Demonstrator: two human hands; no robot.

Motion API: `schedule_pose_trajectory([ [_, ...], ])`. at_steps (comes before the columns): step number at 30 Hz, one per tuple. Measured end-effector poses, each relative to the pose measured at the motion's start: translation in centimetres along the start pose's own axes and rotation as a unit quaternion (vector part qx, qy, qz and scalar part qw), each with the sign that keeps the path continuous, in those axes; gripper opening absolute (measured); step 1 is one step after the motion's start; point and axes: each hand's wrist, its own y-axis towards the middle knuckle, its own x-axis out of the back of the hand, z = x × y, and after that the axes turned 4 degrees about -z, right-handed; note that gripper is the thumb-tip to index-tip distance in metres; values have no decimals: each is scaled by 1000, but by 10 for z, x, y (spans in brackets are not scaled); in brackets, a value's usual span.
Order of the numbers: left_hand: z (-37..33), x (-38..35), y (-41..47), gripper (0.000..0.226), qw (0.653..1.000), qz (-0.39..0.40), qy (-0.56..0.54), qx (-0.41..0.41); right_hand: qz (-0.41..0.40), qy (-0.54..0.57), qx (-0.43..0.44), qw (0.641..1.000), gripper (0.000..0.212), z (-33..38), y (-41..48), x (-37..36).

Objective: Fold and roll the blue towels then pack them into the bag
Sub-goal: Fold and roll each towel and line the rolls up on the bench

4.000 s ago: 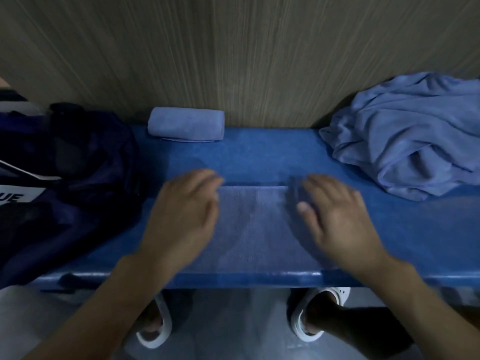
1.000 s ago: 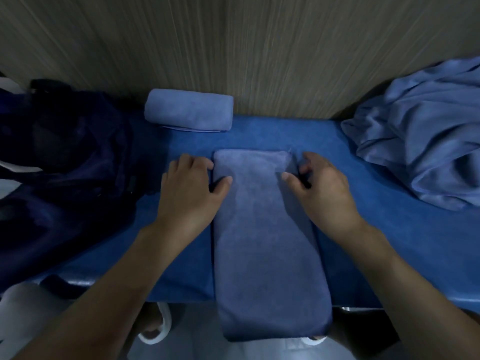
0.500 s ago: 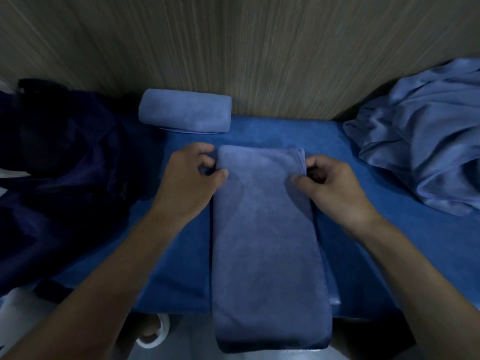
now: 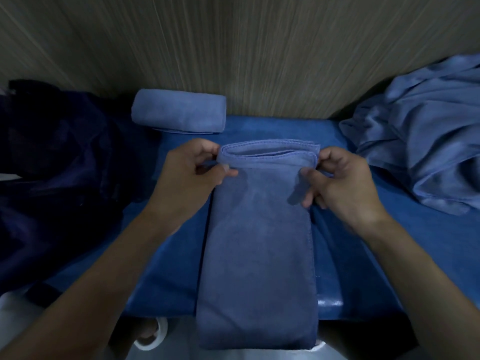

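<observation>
the left hand and right hand each pinch a far corner of the folded towel, whose far end curls up between them. the rest lies flat on the table, running back between the wrists. a rolled towel sits beyond the left hand, with the dark bag to its left.

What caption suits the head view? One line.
Left hand and right hand pinch the far end of a long folded blue towel on a blue padded bench.

You are wearing white sandals with rounded straps; your left hand, right hand and forearms are showing bare.
</observation>
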Motion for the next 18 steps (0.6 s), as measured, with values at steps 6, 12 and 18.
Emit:
schedule_pose_trajectory([
  [6,0,1,-2,27,997,36,47,-39,37,82,-7,996,26,0,-1,-2],
  [12,-1,8,-1,17,993,77,57,-72,81,42,51,994,19,-6,-3,6],
  [18,5,17,-7,26,975,144,120,-119,87,-172,263,945,13,-17,-10,14],
])
